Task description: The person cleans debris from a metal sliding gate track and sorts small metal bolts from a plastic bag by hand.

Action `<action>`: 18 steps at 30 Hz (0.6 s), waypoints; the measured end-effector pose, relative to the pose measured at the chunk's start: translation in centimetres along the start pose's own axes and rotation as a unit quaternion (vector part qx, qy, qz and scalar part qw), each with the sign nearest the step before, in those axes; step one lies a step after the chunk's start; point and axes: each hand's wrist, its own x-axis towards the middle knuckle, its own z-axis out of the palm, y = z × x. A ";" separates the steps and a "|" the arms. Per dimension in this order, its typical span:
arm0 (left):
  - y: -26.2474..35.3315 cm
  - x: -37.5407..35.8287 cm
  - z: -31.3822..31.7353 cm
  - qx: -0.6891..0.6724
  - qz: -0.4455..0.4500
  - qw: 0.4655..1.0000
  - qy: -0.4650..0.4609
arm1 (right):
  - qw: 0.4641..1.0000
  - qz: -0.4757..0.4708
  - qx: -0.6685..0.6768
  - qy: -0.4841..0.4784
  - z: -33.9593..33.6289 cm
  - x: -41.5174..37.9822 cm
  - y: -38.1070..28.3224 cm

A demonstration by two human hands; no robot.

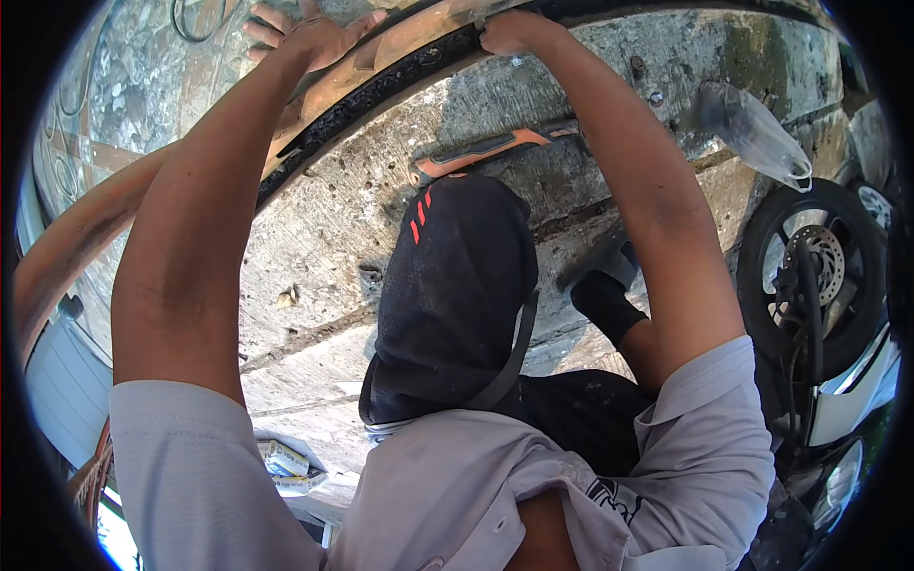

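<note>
A long curved brown piece with a black inner edge [381,90] arches across the top of the head view. My left hand [319,38] lies on its brown outer face, fingers spread and the thumb stretched along it. My right hand [514,33] is closed at the black edge, farther right along the curve. What its curled fingers hold is hidden; a flat greyish piece [469,11] shows beside them. Below the curve, an orange-and-dark handled tool [486,152] lies on the concrete between my forearms.
Rough concrete [314,238] stretches under me. A clear plastic bag [757,133] lies at the right, above a motorcycle wheel [814,271] with a brake disc. Yellow-and-white packaging [286,462] sits at lower left. My knee [452,295] in dark cloth rises in the middle.
</note>
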 end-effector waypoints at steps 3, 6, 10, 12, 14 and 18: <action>-0.2 0.1 0.2 -0.005 0.006 1.000 -0.002 | 0.999 -0.022 -0.008 -0.025 0.4 0.9 0.0; -1.8 1.8 2.3 0.014 0.050 0.997 0.064 | 0.995 -0.070 -0.070 -0.021 0.2 0.2 0.4; -1.4 1.4 2.0 0.004 0.047 0.997 0.061 | 1.000 -0.009 0.007 -0.024 -3.1 -3.2 -1.1; 0.2 -0.3 -0.5 -0.027 0.001 1.000 -0.013 | 0.999 -0.017 0.041 0.012 -2.8 -3.5 -1.0; -0.2 0.3 0.2 -0.033 -0.011 0.999 -0.007 | 0.999 -0.019 0.033 -0.019 -3.7 -3.9 -1.4; 0.3 0.1 0.2 -0.038 -0.036 0.999 0.015 | 0.997 -0.003 0.070 -0.031 -1.9 -1.6 -0.8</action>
